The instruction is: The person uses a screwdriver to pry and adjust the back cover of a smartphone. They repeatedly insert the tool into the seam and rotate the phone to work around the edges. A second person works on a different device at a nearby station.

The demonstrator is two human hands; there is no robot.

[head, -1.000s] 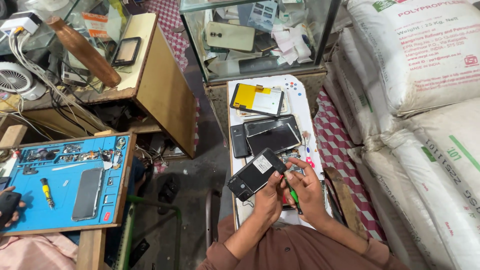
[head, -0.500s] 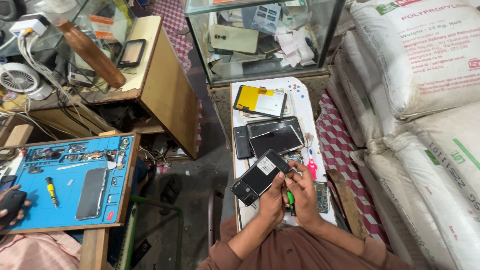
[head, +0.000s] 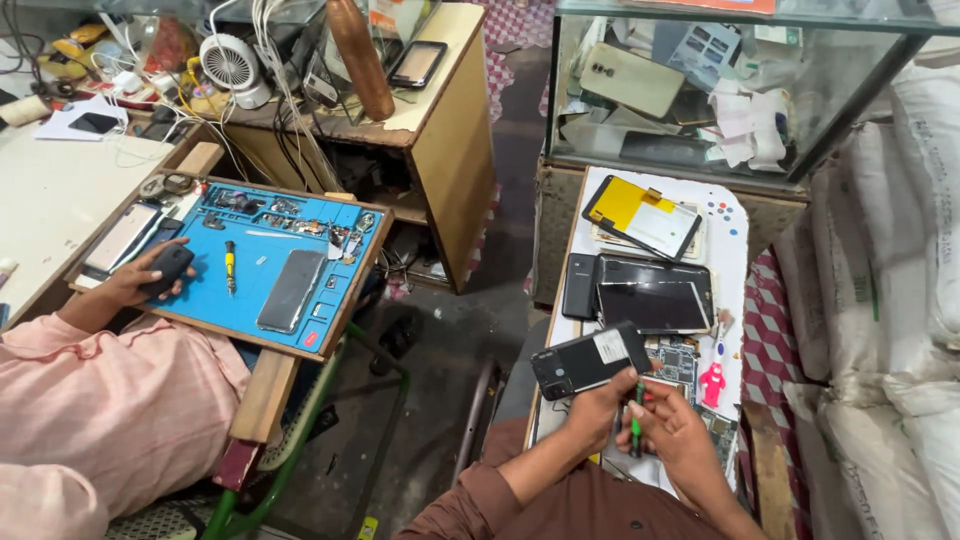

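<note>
My left hand (head: 597, 408) grips the lower edge of an opened black phone (head: 590, 360), its inner back side up, tilted over the white work board (head: 735, 225). Close beside it, my right hand (head: 672, 430) pinches a thin green-handled screwdriver (head: 637, 418), tip pointing up toward the phone's near end. Both forearms wear brown sleeves. A bare circuit board (head: 672, 362) lies just under the phone.
On the board lie a yellow-backed screen (head: 642, 215), two dark screens (head: 655, 295) and a small red tool (head: 712, 382). A glass cabinet (head: 700, 80) stands behind, white sacks (head: 900, 300) at right. At left, a person in pink rests a hand (head: 150, 272) on a blue repair mat (head: 270, 265).
The view has swung right and the person at left has come more into sight. My hands and the phone stay together low on the board, the screwdriver now upright at the phone's end.
</note>
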